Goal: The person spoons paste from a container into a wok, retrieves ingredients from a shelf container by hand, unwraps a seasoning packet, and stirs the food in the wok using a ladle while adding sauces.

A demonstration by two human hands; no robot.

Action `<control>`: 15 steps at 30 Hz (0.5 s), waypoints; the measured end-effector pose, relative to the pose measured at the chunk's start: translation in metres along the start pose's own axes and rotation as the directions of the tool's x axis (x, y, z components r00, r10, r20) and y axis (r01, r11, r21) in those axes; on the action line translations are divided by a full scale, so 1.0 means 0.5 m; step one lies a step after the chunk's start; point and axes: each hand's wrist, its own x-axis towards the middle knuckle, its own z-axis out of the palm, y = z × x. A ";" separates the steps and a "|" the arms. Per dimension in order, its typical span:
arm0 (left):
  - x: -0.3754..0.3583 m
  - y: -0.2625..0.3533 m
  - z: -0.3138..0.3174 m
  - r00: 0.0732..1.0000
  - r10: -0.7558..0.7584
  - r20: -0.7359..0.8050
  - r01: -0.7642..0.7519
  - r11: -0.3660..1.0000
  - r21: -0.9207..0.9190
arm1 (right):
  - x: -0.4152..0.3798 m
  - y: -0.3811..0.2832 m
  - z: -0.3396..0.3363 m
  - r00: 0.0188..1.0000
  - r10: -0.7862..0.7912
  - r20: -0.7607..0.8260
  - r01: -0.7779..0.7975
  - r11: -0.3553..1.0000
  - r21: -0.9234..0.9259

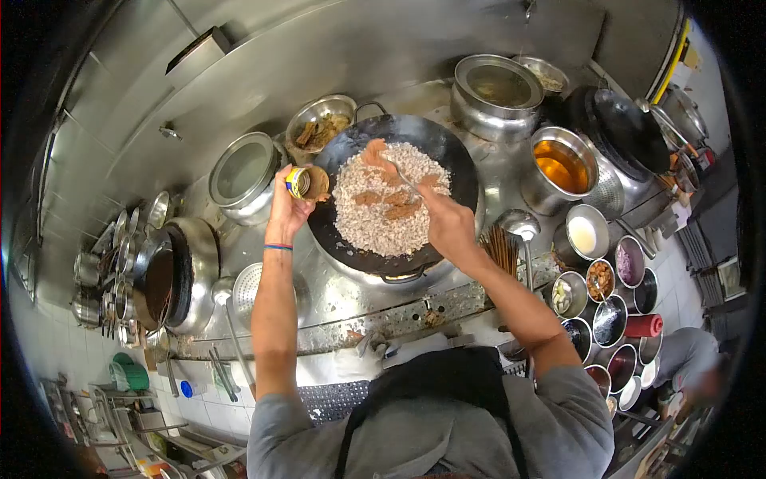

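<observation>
A large black wok (455, 156) holds a spread of pale crumbled food (383, 233) that looks like minced meat. Patches of reddish-brown powder (405, 211) lie on top of it. At the wok's left rim, my left hand (285, 209) is wrapped round a yellow can (298, 183), tilted with its mouth toward the wok; brown powder shows at the opening. My right hand (453, 227) grips a metal spoon (405, 179) over the food. The spoon's bowl end is by the powder at the top; whether it touches cannot be made out.
Lidded steel pots stand left (242, 169) and behind right (497, 86). A pot of amber liquid (565, 166), a ladle (519, 225) and several ingredient bowls (610, 321) sit to the right. A perforated skimmer (249, 291) lies left. Another person's leg (692, 359) shows at far right.
</observation>
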 end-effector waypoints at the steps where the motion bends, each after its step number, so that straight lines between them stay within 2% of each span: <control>1: -0.009 0.002 0.015 1.000 0.000 -0.022 -0.002 0.999 -0.051 | -0.033 0.051 0.024 0.982 0.016 0.189 0.024 0.978 -0.209; 2: 0.002 -0.001 -0.007 0.997 -0.019 0.075 0.027 0.993 -0.115 | -0.051 0.080 0.034 0.930 0.070 0.360 0.087 0.911 -0.404; 5: -0.034 0.000 0.025 1.000 -0.009 0.015 0.012 0.982 -0.189 | -0.056 0.059 0.000 0.983 0.008 0.185 0.070 0.909 -0.411; 6: -0.034 0.002 0.009 0.997 -0.059 0.053 0.072 0.954 -0.291 | -0.034 0.025 -0.027 0.988 -0.052 0.147 0.111 0.898 -0.425; 9: -0.022 -0.004 -0.009 0.994 -0.073 0.086 0.092 0.969 -0.231 | 0.028 -0.047 -0.078 0.977 -0.172 0.125 0.203 0.927 -0.316; 10: -0.021 -0.010 0.012 0.999 -0.029 0.044 0.035 0.990 -0.136 | 0.043 -0.064 -0.091 0.967 -0.213 0.137 0.247 0.913 -0.325; 14: 0.017 -0.033 0.018 0.995 -0.025 0.094 0.009 0.986 0.167 | 0.088 -0.070 -0.068 0.893 -0.421 0.162 0.451 0.820 -0.352; 15: 0.009 -0.035 0.051 1.000 -0.008 0.019 0.003 0.966 0.260 | 0.094 -0.069 -0.054 0.882 -0.434 0.183 0.471 0.799 -0.373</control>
